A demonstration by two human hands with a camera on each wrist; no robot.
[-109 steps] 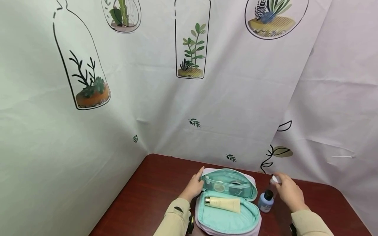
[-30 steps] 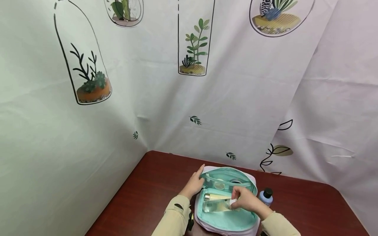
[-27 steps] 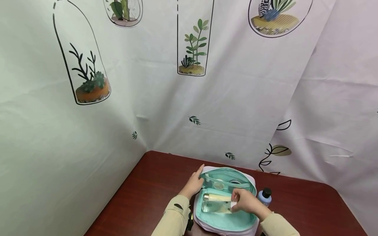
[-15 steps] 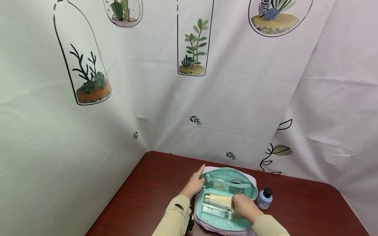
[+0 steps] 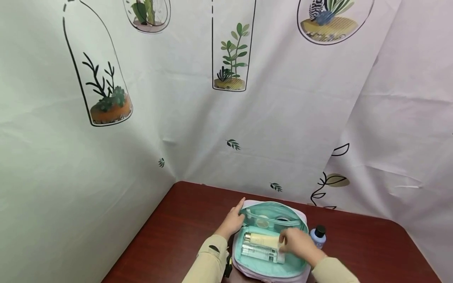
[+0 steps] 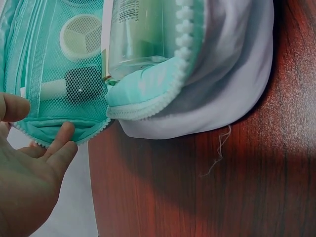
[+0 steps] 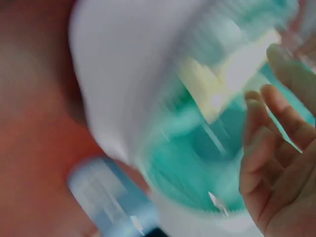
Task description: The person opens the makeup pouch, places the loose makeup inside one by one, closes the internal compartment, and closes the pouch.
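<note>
An unzipped toiletry bag [image 5: 244, 263], lilac outside and mint inside, lies with its lid raised. My left hand [image 5: 231, 222] grips the lid's left edge, its fingers at the zipper rim in the left wrist view. In the bag's base a cream-coloured tube [image 5: 263, 239] with a metallic cap lies behind a clear bottle [image 5: 258, 252]. Over their right ends hovers my right hand [image 5: 300, 243], fingers loosely bent and nothing between them; the right wrist view is blurred. Beside the bag stands a blue bottle [image 5: 318, 237] with a black cap, partly hidden by the right hand.
A mesh pocket [image 5: 290, 224] in the lid holds a round container [image 6: 81, 37] and a small black-capped item [image 6: 83, 84]. The dark red table [image 5: 198, 220] meets a printed cloth [image 5: 198, 118] at its back and left.
My right hand has carried the clear bottle from the bag's right side into the base, laid it before the tube and let it go. The left hand has stayed on the lid.
</note>
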